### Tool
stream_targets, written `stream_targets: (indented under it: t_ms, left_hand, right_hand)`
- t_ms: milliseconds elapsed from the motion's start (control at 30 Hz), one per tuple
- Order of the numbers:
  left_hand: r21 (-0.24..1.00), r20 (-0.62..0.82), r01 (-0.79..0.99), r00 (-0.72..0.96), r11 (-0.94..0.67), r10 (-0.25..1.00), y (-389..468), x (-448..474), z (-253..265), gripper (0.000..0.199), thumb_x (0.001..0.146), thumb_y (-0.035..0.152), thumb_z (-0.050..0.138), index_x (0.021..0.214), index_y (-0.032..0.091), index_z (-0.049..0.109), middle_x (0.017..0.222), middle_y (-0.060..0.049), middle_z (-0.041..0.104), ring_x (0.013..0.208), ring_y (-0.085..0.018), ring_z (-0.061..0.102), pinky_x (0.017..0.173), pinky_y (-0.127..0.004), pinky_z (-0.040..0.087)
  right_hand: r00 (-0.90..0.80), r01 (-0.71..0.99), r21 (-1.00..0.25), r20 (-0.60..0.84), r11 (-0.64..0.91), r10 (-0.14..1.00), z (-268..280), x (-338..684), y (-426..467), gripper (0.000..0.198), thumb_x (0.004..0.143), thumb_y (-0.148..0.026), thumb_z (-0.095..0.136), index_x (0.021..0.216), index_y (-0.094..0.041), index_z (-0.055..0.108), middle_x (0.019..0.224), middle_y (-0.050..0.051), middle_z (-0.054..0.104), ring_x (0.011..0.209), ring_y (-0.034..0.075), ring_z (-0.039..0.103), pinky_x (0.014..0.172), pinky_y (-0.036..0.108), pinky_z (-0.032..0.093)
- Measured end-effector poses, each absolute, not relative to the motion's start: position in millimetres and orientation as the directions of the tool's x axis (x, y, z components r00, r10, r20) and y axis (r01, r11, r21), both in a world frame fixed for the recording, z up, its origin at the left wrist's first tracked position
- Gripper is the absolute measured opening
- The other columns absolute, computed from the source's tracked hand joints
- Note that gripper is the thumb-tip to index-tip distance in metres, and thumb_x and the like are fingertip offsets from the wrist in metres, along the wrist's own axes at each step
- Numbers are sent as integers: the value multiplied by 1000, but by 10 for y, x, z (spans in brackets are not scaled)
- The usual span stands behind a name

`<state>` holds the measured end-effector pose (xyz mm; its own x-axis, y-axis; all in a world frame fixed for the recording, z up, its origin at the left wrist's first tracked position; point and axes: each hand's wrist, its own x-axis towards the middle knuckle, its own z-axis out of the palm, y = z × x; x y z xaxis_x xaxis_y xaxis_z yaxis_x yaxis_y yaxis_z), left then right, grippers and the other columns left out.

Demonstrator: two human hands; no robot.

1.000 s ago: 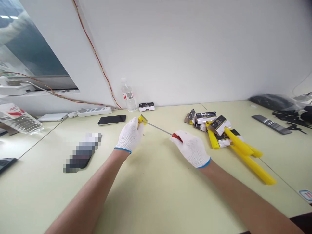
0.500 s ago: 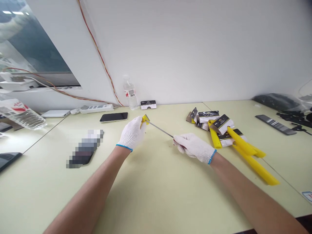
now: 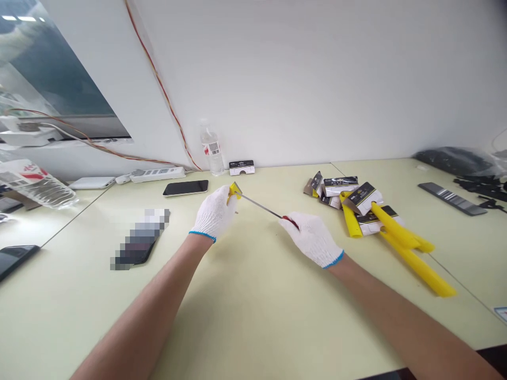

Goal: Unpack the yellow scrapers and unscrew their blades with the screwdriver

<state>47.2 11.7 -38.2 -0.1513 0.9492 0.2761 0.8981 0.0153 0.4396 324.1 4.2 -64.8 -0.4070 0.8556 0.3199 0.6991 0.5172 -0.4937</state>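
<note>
My left hand (image 3: 214, 212), in a white knitted glove with a blue cuff, is closed on a small yellow scraper head (image 3: 236, 193) with a thin dark edge at its top. Most of that piece is hidden by the fingers. Gripped in my gloved right hand (image 3: 311, 237) is a screwdriver (image 3: 261, 206) with a long metal shaft and a red handle. Its tip meets the yellow piece; exactly how it sits there is too small to make out. Both hands are above the pale table (image 3: 253, 316).
To the right lie yellow handles (image 3: 420, 266) and several black-and-white card packages (image 3: 340, 184). A water bottle (image 3: 213, 150) stands by the wall beside a small card package (image 3: 241, 167). Left of my hands are a phone (image 3: 186, 188), a pixelated dark item (image 3: 142, 240) and a power strip (image 3: 158, 174).
My right hand has rolled on the screwdriver, so more of the red handle shows on top. My left hand stays at nearly the same place with the yellow piece.
</note>
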Motion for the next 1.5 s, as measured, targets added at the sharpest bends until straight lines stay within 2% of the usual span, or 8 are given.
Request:
stream_targets:
  t_ms: [233, 467, 600, 767, 967, 1067, 1233, 1500]
  left_hand:
    - [415, 293, 910, -132, -2, 947, 98, 478, -349, 18, 102, 31, 49, 100, 19, 62, 98, -13, 73, 85, -28, 66, 68, -33, 34]
    - [451, 266, 892, -131, -3, 955, 81, 515, -407, 18, 101, 30, 49, 99, 20, 63, 92, -12, 74, 83, -27, 67, 69, -33, 37]
    - [466, 274, 885, -153, 9, 950, 82, 483, -398, 21, 101, 33, 49, 102, 21, 66, 95, -11, 76, 84, -27, 68, 68, -32, 38]
    - [550, 341, 835, -225, 0, 913, 106, 403, -396, 20, 98, 33, 54, 103, 23, 70, 102, -9, 78, 86, -26, 73, 72, -32, 46]
    - [977, 61, 211, -400, 26, 914, 126, 439, -421, 26, 92, 39, 67, 108, 19, 69, 111, -9, 75, 76, -22, 77, 63, -32, 61]
    - [997, -26, -75, -408, -5, 913, 173, 407, -474, 28, 89, 38, 74, 107, 17, 67, 100, -7, 73, 78, -20, 77, 67, -31, 64]
    - [939, -95, -338, -425, -61, 900, 293, 264, -682, 28, 88, 35, 78, 103, 18, 61, 97, -4, 71, 79, -17, 77, 71, -27, 64]
    - [891, -133, -453, -339, -38, 931, 405, 118, -847, 37, 94, 38, 75, 125, 20, 66, 121, -8, 74, 96, -18, 78, 79, -26, 62]
  right_hand:
    - [-447, 643, -655, 99, 396, 889, -569, 3281, 93, 50, 106, -55, 47, 69, -21, 45, 64, -2, 46, 62, 14, 44, 60, 31, 28]
    - [-428, 638, -741, -116, 209, 896, -495, 3329, 113, 50, 104, -61, 50, 77, -20, 60, 65, -2, 56, 58, 14, 46, 57, 29, 31]
    - [-440, 733, -540, 88, 414, 894, -536, 3476, 278, 48, 107, -54, 47, 80, -21, 68, 77, 3, 70, 72, 19, 60, 66, 31, 37]
    - [-330, 914, -189, 173, 360, 928, -480, 3822, 472, 36, 107, -40, 51, 95, -21, 78, 98, 8, 80, 88, 26, 68, 82, 36, 45]
    - [-288, 955, -2, 245, 297, 926, -442, 3919, 485, 27, 102, -27, 56, 104, -19, 82, 110, 13, 79, 107, 30, 70, 95, 39, 47]
    - [-283, 946, -62, 311, 317, 907, -389, 3627, 601, 28, 104, -27, 54, 109, -18, 80, 117, 14, 78, 111, 30, 70, 99, 40, 47]
    - [-380, 860, -297, 166, 414, 910, -208, 2820, 1119, 23, 103, -32, 67, 112, -13, 77, 118, 16, 76, 112, 29, 70, 103, 43, 52]
    - [-383, 736, -523, 201, 430, 901, -101, 2082, 1647, 41, 104, -38, 69, 139, -16, 65, 137, 12, 66, 116, 27, 68, 97, 48, 60]
